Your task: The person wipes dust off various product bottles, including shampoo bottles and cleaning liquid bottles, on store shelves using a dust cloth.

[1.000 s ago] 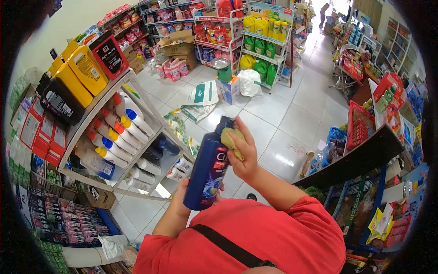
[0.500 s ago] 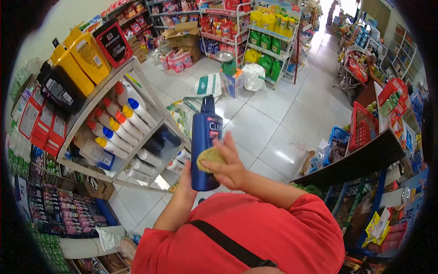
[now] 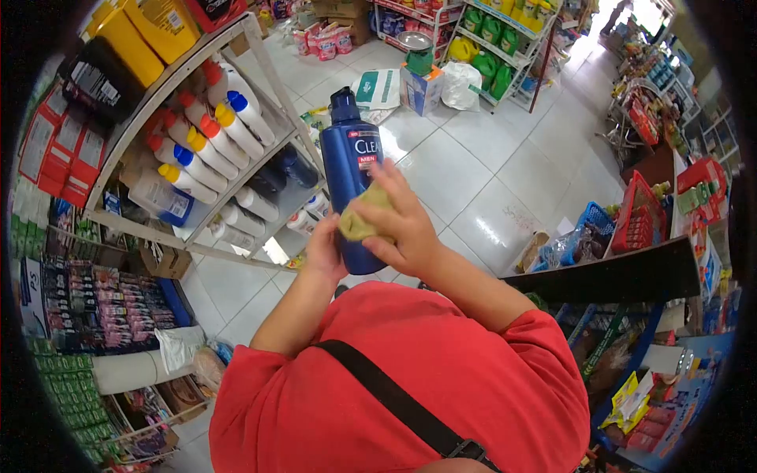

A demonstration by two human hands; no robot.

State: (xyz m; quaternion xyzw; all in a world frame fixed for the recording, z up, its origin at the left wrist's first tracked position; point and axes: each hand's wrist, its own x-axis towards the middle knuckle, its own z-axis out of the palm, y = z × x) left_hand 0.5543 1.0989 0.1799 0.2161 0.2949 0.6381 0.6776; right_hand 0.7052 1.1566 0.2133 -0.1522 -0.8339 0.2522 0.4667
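Note:
A dark blue pump bottle (image 3: 347, 169) labelled "CLEAR MEN" is held nearly upright in front of my chest, its pump top leaning slightly left. My left hand (image 3: 323, 248) grips the bottle's lower left side, fingers partly hidden behind it. In my right hand (image 3: 406, 225) is a yellowish-green cloth (image 3: 367, 214), pressed against the bottle's front below the label, with some fingers stretched up along the bottle.
Left of me stands a shelf unit (image 3: 256, 67) with white bottles (image 3: 225, 142) and large yellow bottles (image 3: 162, 27) on top. A scale on a box (image 3: 422, 87) is on the tiled floor ahead. At right are a dark-edged counter (image 3: 623, 272) and a red basket (image 3: 635, 213).
The view has tilted down and shifted. The bottle now leans a bit left, and the cloth in my right hand sits against its left-front side, closer to my left hand.

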